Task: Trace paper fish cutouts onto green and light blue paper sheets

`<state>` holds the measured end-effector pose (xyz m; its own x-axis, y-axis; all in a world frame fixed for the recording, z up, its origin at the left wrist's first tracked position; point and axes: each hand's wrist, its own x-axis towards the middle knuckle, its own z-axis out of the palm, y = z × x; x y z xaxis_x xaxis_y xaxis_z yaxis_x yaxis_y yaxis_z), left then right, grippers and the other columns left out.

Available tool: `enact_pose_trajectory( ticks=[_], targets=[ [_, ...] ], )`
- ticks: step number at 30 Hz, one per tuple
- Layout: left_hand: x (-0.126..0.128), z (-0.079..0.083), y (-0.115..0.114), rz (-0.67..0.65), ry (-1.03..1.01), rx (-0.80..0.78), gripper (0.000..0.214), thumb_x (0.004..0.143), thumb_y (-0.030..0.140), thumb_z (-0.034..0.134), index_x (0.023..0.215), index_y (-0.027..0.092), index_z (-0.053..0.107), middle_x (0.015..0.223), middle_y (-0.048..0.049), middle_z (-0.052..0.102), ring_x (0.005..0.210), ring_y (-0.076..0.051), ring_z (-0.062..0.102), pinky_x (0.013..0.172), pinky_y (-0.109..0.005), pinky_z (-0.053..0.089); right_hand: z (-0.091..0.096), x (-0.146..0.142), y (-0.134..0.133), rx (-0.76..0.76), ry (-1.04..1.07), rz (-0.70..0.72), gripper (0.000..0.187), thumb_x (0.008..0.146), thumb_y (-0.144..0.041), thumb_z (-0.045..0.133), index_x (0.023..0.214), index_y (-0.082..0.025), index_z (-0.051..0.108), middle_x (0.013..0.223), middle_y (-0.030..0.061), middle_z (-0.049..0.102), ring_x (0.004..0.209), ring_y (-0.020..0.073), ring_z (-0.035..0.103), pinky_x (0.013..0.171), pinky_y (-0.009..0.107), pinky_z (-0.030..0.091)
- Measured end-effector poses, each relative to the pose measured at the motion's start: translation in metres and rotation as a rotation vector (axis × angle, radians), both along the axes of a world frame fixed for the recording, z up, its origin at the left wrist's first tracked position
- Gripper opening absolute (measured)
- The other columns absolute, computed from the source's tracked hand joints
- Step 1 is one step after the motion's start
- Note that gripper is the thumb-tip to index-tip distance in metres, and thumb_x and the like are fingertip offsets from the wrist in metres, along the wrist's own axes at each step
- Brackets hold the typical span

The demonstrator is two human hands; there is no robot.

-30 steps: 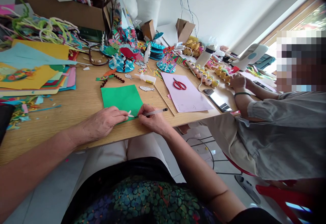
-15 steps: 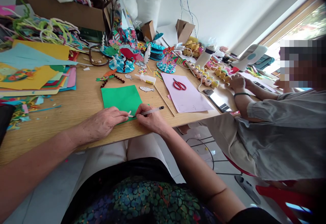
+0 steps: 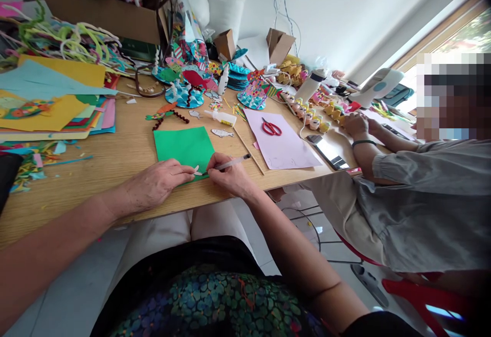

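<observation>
A green paper sheet [image 3: 184,145] lies on the wooden table [image 3: 115,165] near its front edge. My left hand [image 3: 157,183] rests on the sheet's near edge, fingers together, pressing a small white paper cutout [image 3: 196,171] flat. My right hand [image 3: 230,177] is closed round a pen [image 3: 232,162], with the tip down at the cutout and the cap end pointing right. Both forearms reach in from below.
Stacks of coloured paper [image 3: 49,104] and pipe cleaners fill the left. Glue bottle [image 3: 220,117], red scissors [image 3: 270,126] on pink paper [image 3: 280,145], a wooden stick and a phone [image 3: 327,150] lie beyond. Another person [image 3: 402,194] sits at right, hand on small figures.
My right hand has shifted slightly left along the cutout and the pen's cap end has tilted upward. My left hand has stayed put.
</observation>
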<state>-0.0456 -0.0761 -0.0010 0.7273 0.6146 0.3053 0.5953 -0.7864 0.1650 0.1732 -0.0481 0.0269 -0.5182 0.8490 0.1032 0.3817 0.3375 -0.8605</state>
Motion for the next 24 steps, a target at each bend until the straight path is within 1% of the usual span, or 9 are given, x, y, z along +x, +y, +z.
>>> enact_pose_trajectory(
  ticks=[6,12,16,24],
  targets=[
    [0.000,-0.001,0.000,0.012,-0.012,-0.010,0.045,0.083,0.005,0.032,0.113,0.020,0.062,0.118,-0.0032,0.064,0.096,-0.019,0.053,0.084,-0.033,0.048,-0.003,0.000,0.002,0.001,-0.023,0.013,0.002,0.066,-0.018,0.047,0.064,-0.019,0.048,0.054,-0.0061,0.046,0.054,0.0087,0.041,0.050,0.020,0.029],
    [0.000,-0.004,0.000,0.003,-0.018,0.003,0.046,0.083,0.003,0.032,0.114,0.020,0.062,0.119,-0.0036,0.063,0.095,-0.020,0.053,0.082,-0.034,0.048,0.001,-0.002,0.001,0.017,-0.056,0.021,0.003,0.067,-0.018,0.046,0.066,-0.019,0.048,0.056,-0.0057,0.046,0.055,0.0088,0.041,0.051,0.021,0.028],
    [-0.001,-0.003,0.000,-0.003,-0.017,-0.003,0.044,0.085,0.004,0.032,0.114,0.020,0.061,0.119,-0.0036,0.063,0.095,-0.019,0.053,0.083,-0.033,0.047,0.003,-0.004,0.001,0.022,-0.054,0.035,0.003,0.067,-0.017,0.046,0.065,-0.019,0.049,0.056,-0.0056,0.045,0.055,0.0090,0.040,0.051,0.021,0.029],
    [0.001,-0.001,-0.001,0.001,-0.009,0.011,0.043,0.083,0.002,0.033,0.112,0.018,0.061,0.118,-0.0043,0.063,0.094,-0.019,0.053,0.083,-0.033,0.048,-0.005,-0.010,0.004,0.023,-0.022,0.040,0.003,0.067,-0.019,0.047,0.065,-0.019,0.049,0.054,-0.0061,0.044,0.054,0.0091,0.040,0.049,0.021,0.027]
  ],
)
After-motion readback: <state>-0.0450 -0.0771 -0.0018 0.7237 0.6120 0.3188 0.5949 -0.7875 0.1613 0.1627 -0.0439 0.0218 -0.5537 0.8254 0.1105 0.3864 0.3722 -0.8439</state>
